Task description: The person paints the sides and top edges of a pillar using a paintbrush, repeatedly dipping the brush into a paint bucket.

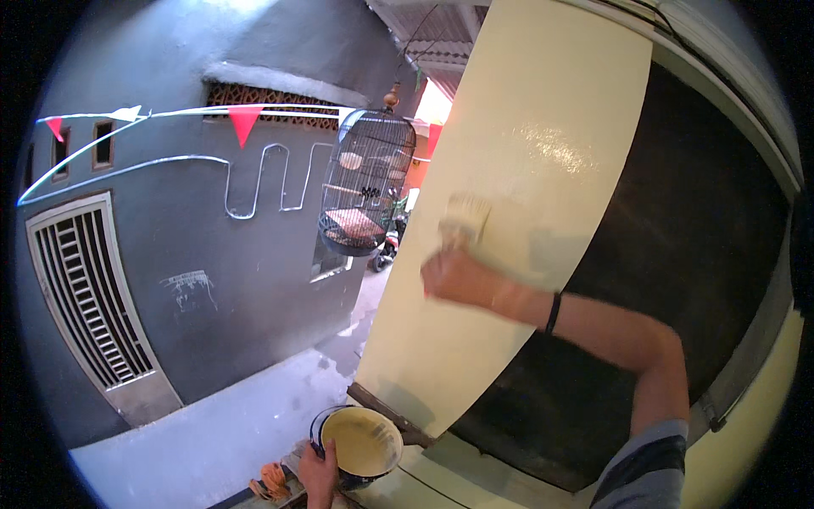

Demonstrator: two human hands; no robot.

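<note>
In right hand [459, 278], brush [465, 219], left hand [317, 473], bucket [393, 441]

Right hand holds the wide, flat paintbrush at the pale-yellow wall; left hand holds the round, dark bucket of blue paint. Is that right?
Not the colour: the head view shows pale-yellow paint in the round, dark bucket, not blue. The rest stands.

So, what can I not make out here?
Head view:
Handle of wide cream paintbrush: mostly hidden by right hand.
Forearm of left hand: cut by lower edge.
Inner floor of round black-handled bucket: under yellow paint.
Any bird inside black wire birdcage: too small behind bars.
</note>
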